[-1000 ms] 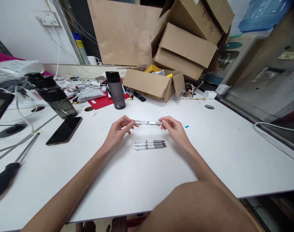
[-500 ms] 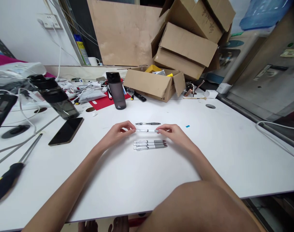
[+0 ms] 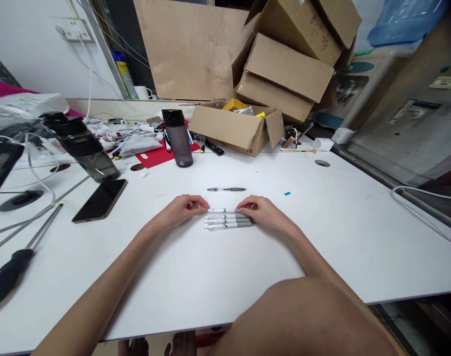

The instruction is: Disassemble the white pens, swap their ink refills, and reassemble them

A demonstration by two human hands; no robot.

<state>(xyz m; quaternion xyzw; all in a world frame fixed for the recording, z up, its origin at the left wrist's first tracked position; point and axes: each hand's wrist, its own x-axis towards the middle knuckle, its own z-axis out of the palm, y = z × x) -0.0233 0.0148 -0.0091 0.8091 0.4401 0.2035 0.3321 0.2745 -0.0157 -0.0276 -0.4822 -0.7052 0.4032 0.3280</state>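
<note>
- Your grip is closing on a white-and-clear pen (image 3: 217, 210): your left hand (image 3: 188, 206) is pinching its clear end, your right hand (image 3: 260, 211) its grey end.
- That pen is lying level between your hands, just beside the far side of a row of similar pens (image 3: 225, 226); whether it is touching the row or the surface (image 3: 181, 282), you cannot tell from here.
- The row is already lying side by side, grey ends pointing right, so that part is looking done.
- The pinched pen is nearly lining up with the row, but you are not yet letting it go.
- A dark pen (image 3: 226, 189) is lying alone beyond your hands, roughly parallel and outside the row.
- Open room is stretching from the row down to the near edge, though your knee (image 3: 307, 316) is rising over that edge, right of the middle.
- To your right, a blue scrap (image 3: 287, 194) is lying near, with bare surface running on toward the side edge.
- To your left, a phone (image 3: 100, 200) and a screwdriver (image 3: 16, 267) are taking up room.
- Farther off, a standing bottle (image 3: 178, 138) and an open box (image 3: 229, 126) are bounding the far side.
</note>
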